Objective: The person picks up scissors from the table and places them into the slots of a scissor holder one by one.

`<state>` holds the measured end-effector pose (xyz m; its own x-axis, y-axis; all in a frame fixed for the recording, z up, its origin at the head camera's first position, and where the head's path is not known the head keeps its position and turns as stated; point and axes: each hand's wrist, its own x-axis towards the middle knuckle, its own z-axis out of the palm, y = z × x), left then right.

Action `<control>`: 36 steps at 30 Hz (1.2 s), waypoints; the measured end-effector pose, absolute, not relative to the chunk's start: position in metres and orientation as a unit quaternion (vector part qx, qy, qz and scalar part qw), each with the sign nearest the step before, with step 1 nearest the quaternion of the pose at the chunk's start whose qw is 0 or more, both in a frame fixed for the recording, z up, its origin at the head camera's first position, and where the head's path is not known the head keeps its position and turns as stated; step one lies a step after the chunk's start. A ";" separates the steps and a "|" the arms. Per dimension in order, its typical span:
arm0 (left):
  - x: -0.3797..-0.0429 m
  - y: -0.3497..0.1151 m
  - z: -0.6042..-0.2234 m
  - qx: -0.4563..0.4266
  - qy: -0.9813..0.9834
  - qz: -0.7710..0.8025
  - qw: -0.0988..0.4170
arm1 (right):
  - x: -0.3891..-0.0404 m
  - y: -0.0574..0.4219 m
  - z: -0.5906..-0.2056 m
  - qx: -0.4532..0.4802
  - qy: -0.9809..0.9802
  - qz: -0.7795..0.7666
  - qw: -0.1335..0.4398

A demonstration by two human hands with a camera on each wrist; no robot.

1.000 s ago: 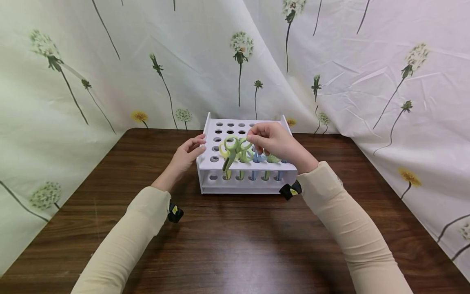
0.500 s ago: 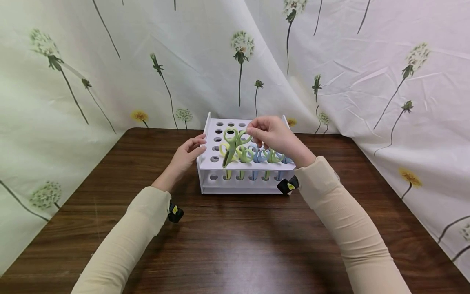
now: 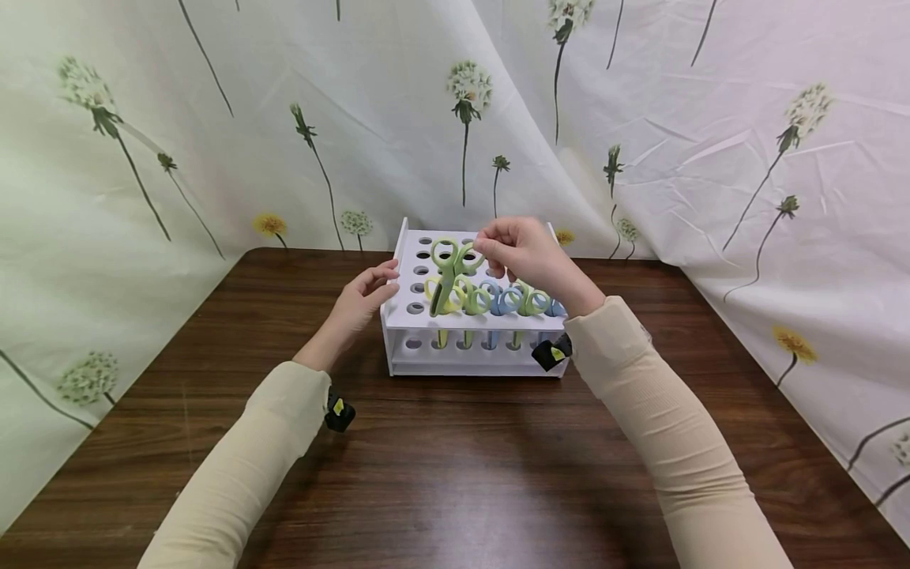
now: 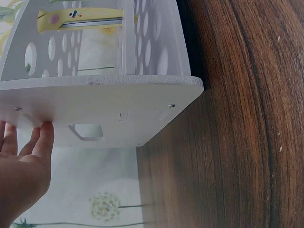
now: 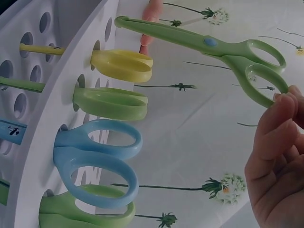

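Observation:
Between thumb and fingers, my right hand [image 3: 529, 254] pinches one handle ring of a pair of green scissors [image 5: 225, 50]. The scissors hang above the front of a white rack [image 3: 476, 368] with rows of round holes, blades together and pointing down. Fingertips of my left hand [image 3: 355, 304] touch the rack's left side panel [image 4: 95, 107]. Along the rack's front row stand yellow scissors [image 5: 124, 66], green scissors [image 5: 111, 102], blue scissors [image 5: 78, 154] and other green scissors [image 5: 61, 209], handles up. More blue scissors [image 3: 556, 308] sit at the right end, partly hidden.
Under the rack is a dark wooden table [image 3: 441, 474]. A white curtain [image 3: 398, 118] printed with dandelions hangs close behind and on both sides. The rack's front-left hole [image 3: 415, 308] has nothing in it.
My right hand has risen a little with the green scissors, lifting them higher above the rack. The left hand and the rack stay in place.

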<state>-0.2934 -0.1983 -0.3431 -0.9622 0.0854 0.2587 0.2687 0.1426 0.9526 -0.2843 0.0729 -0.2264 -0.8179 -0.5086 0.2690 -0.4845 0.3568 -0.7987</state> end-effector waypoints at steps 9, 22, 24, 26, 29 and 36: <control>-0.293 -0.199 -0.343 -0.120 -0.749 -0.648 0.071 | -0.288 0.067 -0.225 -0.303 0.824 -0.478 0.002; -0.293 -0.198 -0.343 -0.117 -0.749 -0.649 0.071 | -0.292 0.057 -0.224 -0.288 0.817 -0.500 0.018; -0.293 -0.198 -0.343 -0.116 -0.749 -0.648 0.069 | -0.293 0.056 -0.225 -0.285 0.815 -0.505 0.021; -0.293 -0.198 -0.343 -0.116 -0.750 -0.648 0.068 | -0.295 0.055 -0.226 -0.284 0.813 -0.507 0.021; -0.293 -0.198 -0.343 -0.117 -0.750 -0.647 0.069 | -0.297 0.053 -0.228 -0.286 0.814 -0.505 0.017; -0.294 -0.197 -0.343 -0.118 -0.750 -0.647 0.070 | -0.300 0.048 -0.231 -0.285 0.820 -0.496 -0.002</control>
